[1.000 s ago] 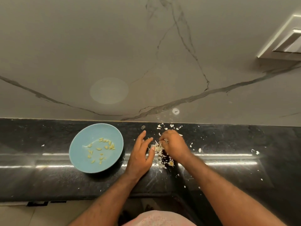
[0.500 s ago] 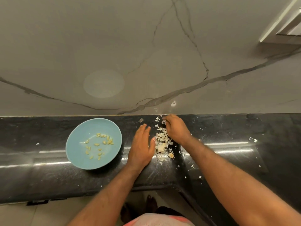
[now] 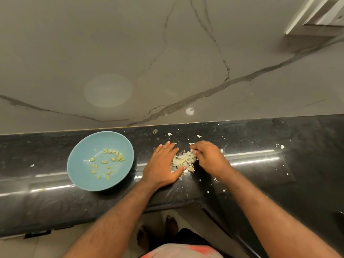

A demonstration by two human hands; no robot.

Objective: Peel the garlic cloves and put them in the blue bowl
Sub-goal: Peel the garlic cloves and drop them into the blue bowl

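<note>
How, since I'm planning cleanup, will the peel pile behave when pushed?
Probably very light and floppy: the peel pile is thin, papery flakes. Likely to scatter rather than slide together; stray bits already dot the counter. Unlikely to roll.

Both bare forearms reached forward and converged. The left forearm [image 3: 115, 216] came in from the lower left, the right forearm [image 3: 270, 211] from the lower right. The left hand [image 3: 162, 166] lay flat, palm down, its fingers [image 3: 167, 146] straight and close together, thumb [image 3: 178, 170] spread toward the other hand. The right hand [image 3: 208, 157] sat knuckles up just beside it, fingers [image 3: 195, 147] curled down and inward; whether they pinched anything could not be told.
</note>
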